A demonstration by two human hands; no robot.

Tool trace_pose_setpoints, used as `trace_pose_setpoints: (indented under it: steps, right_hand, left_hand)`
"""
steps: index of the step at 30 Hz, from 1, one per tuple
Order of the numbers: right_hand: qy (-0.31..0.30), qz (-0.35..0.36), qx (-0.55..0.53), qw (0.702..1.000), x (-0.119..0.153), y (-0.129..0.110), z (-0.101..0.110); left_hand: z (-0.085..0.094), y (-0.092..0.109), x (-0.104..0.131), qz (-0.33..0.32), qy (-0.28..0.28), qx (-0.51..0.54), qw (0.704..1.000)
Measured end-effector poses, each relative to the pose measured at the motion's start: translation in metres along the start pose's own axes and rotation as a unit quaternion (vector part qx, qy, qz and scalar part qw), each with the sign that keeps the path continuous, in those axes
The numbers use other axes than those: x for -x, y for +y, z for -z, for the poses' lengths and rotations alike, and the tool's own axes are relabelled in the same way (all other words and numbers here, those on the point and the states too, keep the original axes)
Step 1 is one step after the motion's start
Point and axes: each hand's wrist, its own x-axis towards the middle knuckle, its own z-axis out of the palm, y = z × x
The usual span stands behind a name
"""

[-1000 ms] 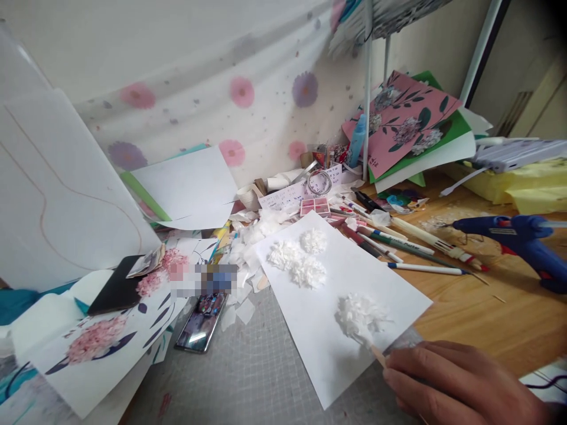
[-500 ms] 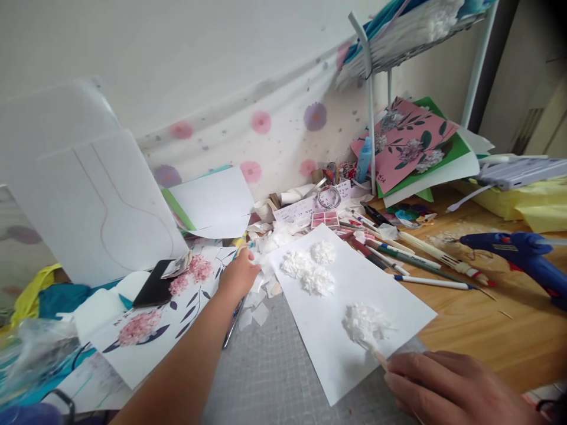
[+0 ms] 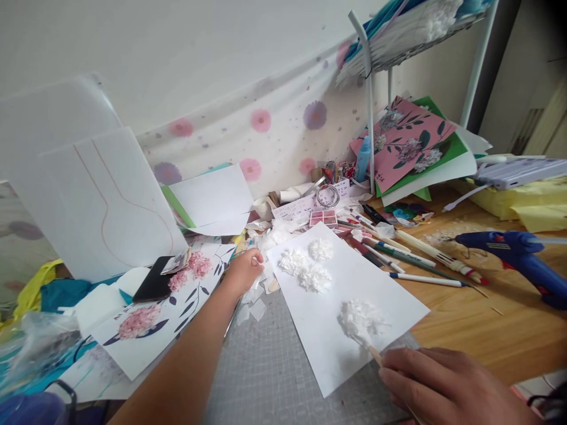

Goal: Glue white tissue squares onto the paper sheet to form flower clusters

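Observation:
My left hand [image 3: 243,271] is at the far edge of the grey cutting mat [image 3: 266,389], with curled fingers pressed together beside small white paper squares [image 3: 256,308]. Whatever lies between those fingertips is hidden. In my right hand [image 3: 438,383], at the lower right, is a thin wooden stick [image 3: 375,356], its tip pushed against the base of a fluffy white paper flower [image 3: 359,319]. This flower lies on a tilted sheet of white paper [image 3: 328,366]. Further up the same sheet sits a cluster of white ruffled paper flowers [image 3: 313,276].
Left of my arm lie a picture of pink flowers [image 3: 142,321] and a black phone [image 3: 153,280]. Pens and brushes [image 3: 425,280] spread over the wooden table at right, near a blue glue gun [image 3: 509,242]. A white shelf post [image 3: 371,130] stands behind.
My left hand has shifted slightly right and down, over the paper scraps. My right hand, still gripping the stick, and the white sheet appear slightly further left.

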Motion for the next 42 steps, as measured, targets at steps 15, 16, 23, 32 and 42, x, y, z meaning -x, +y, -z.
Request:
trace_pose_setpoints:
  steps: [15, 16, 23, 32, 42]
  right_hand:
    - [-0.02, -0.007, 0.004, 1.0, -0.002, -0.001, 0.008]
    - [-0.02, -0.005, 0.003, 1.0, -0.002, -0.001, 0.008]
    - [-0.036, -0.014, -0.031, 0.999, 0.002, -0.001, 0.009]
    - [-0.085, -0.045, -0.034, 0.995, -0.004, -0.007, 0.021]
    - [-0.097, -0.031, -0.022, 0.995, -0.007, -0.007, 0.025]
  left_hand:
    - [-0.013, -0.004, -0.004, -0.042, 0.012, -0.01, 0.999]
    - [-0.012, -0.004, -0.003, -0.05, 0.024, -0.017, 0.998]
    - [0.003, 0.006, 0.003, -0.067, 0.167, -0.051, 0.982]
    - [0.013, 0.073, 0.064, -0.164, 0.083, 0.1, 0.978]
    - [-0.051, 0.132, 0.117, -0.161, -0.247, 0.32, 0.9]
